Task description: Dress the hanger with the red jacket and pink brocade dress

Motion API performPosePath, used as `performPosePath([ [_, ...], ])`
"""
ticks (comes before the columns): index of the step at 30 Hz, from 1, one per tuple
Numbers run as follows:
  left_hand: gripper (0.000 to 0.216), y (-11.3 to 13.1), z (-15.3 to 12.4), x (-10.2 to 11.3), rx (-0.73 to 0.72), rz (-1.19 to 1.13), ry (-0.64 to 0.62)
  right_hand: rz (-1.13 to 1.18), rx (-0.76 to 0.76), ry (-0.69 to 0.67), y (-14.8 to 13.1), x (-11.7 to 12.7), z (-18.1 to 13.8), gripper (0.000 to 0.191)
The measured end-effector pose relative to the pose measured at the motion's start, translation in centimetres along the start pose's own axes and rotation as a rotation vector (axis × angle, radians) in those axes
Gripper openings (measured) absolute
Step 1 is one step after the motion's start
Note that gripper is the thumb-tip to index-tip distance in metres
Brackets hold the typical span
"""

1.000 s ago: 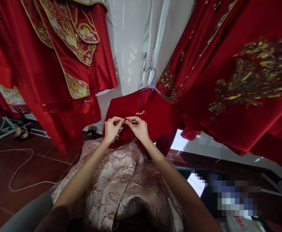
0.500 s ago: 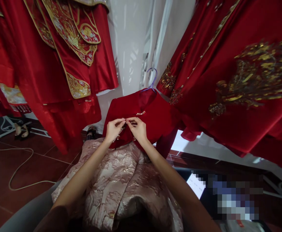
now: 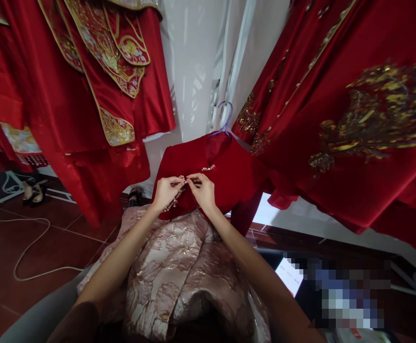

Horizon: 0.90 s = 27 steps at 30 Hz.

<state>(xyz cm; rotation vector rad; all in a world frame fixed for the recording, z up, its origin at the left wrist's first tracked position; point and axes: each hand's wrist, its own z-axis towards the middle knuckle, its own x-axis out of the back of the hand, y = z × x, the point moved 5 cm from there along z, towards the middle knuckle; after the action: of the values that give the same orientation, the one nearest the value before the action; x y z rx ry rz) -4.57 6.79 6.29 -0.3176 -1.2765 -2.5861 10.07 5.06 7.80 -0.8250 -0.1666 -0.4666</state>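
A small red garment (image 3: 225, 174) on a purple hanger (image 3: 225, 120) lies across a pink and gold brocade cloth (image 3: 179, 267). My left hand (image 3: 165, 191) and my right hand (image 3: 203, 190) meet at the garment's front opening. Both pinch a beaded gold button fastening (image 3: 183, 180) between thumb and fingers. A second beaded fastening (image 3: 208, 167) sits just above, nearer the collar.
Red robes with gold embroidery hang at the left (image 3: 97, 85) and at the right (image 3: 354, 119), close on both sides. A white wall (image 3: 197, 66) stands behind. A white cable (image 3: 29, 247) loops over the dark red tiled floor. Shoes (image 3: 33, 193) sit at the far left.
Both hands stay pinched at the fastening; they have shifted slightly upward along the garment's front. The view has drifted a little.
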Motion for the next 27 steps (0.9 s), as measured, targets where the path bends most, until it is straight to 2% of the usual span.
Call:
performPosePath([
  [4, 0.016, -0.2, -0.3, -0.7, -0.024, -0.037, 0.023, 0.088, -0.032, -0.045, 0.0, 0.5, -0.5, 0.014],
  [9, 0.036, -0.9, -3.1, -3.2, -0.055, 0.031, 0.200, 0.140, -0.068, -0.103, 0.8, 1.7, -3.3, 0.013],
  [13, 0.051, -0.2, -6.4, -5.8, -0.119, 0.216, 0.219, -0.012, -0.104, -0.185, 2.7, 1.7, -5.6, 0.014],
  [16, 0.055, 0.4, -8.1, -7.0, -0.168, 0.331, 0.146, -0.220, -0.120, -0.208, 4.0, 1.5, -6.1, 0.020],
  [22, 0.055, -0.3, -9.1, -7.0, -0.124, 0.425, 0.088, -0.488, -0.144, -0.312, 5.3, 1.2, -6.4, 0.023],
  [25, 0.061, -0.9, -9.3, -6.7, -0.094, 0.452, 0.075, -0.527, -0.227, -0.378, 6.1, 1.4, -6.8, 0.024],
  [27, 0.065, -1.4, -9.3, -6.2, -0.055, 0.474, 0.111, -0.505, -0.277, -0.437, 6.6, 1.6, -7.0, 0.026],
])
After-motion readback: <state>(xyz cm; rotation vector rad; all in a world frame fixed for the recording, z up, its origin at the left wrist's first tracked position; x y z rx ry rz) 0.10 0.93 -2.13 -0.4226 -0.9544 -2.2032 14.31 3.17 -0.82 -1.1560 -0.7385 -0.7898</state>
